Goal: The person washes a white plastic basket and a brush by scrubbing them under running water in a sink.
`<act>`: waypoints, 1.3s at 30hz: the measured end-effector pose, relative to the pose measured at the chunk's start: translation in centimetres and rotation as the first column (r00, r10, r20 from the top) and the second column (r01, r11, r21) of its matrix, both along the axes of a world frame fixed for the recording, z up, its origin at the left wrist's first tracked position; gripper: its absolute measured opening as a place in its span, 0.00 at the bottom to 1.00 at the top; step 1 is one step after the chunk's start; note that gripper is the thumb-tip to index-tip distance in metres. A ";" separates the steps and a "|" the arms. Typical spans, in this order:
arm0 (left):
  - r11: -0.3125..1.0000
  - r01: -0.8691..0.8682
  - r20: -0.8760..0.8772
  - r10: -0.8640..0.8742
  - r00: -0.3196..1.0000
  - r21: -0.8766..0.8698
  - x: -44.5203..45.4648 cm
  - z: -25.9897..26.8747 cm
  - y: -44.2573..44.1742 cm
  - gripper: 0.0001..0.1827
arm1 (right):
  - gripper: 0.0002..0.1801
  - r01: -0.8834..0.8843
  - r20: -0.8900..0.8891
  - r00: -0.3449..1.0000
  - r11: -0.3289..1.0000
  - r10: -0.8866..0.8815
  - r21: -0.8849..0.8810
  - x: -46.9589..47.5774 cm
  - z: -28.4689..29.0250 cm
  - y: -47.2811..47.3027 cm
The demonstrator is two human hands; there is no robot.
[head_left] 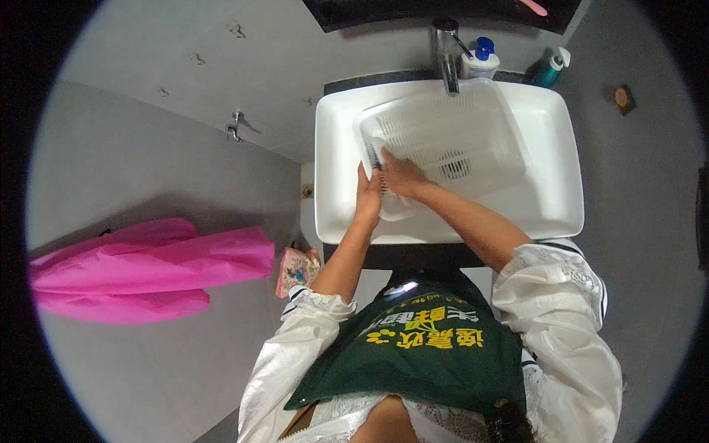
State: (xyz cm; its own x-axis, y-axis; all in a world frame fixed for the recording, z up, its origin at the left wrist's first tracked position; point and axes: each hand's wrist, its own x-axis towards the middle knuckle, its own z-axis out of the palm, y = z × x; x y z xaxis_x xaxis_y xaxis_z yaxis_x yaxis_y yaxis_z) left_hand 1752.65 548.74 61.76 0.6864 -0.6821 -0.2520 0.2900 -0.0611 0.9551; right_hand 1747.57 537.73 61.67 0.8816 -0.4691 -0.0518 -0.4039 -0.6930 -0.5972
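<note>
A white slotted plastic basket (443, 116) lies tilted in a white rectangular washbasin (554, 166), below a chrome faucet (447, 61). My left hand (369, 194) grips the basket's left side, its thumb along the wall. Inside the basket, my right hand (404, 173) presses against that same side and holds a white, blurred item, perhaps a brush; its exact kind cannot be told. The drain (455, 164) shows through the basket's slotted bottom.
Behind the basin stand a white bottle with a blue cap (481, 63) and a green pump bottle (548, 71). A dark shelf (382, 14) is above. Pink cloth (155, 266) and a floral pouch (298, 270) hang at left, near a wall tap (235, 127).
</note>
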 end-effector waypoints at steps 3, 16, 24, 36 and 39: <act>0.994 -0.072 0.012 0.071 0.997 0.080 0.0 -0.4 -0.3 0.32 | 0.26 -0.162 -0.282 0.953 0.974 0.112 -0.159 -1.3 2.0 -1.4; 0.998 -0.040 -0.066 0.043 0.997 0.046 -0.2 -0.2 -0.5 0.30 | 0.30 -0.165 -0.182 0.980 0.863 0.086 -0.478 -1.1 0.5 -3.1; 0.999 -0.003 -0.271 -0.008 0.962 -0.040 0.8 -0.9 -1.1 0.30 | 0.28 0.184 0.000 0.978 0.856 -0.210 0.484 2.1 -1.8 -1.7; 0.987 -0.060 -0.587 -0.040 0.808 -0.149 1.5 1.9 -0.4 0.27 | 0.31 -0.133 -0.329 0.923 0.968 0.199 0.213 -0.9 4.0 -1.6; 0.996 -0.030 -0.714 -0.043 0.699 -0.090 2.1 3.3 -0.8 0.25 | 0.32 -0.004 -0.197 0.971 0.829 0.137 0.559 -1.7 5.6 0.3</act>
State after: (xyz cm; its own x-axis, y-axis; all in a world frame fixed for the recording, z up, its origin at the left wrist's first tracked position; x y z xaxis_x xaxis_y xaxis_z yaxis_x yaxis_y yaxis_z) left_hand 1754.72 547.98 65.03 0.3200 -0.7299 -0.6041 0.8872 0.0073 0.4613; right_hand 1745.88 538.07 67.25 0.8453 -0.2400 -0.4773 -0.5325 -0.3066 -0.7890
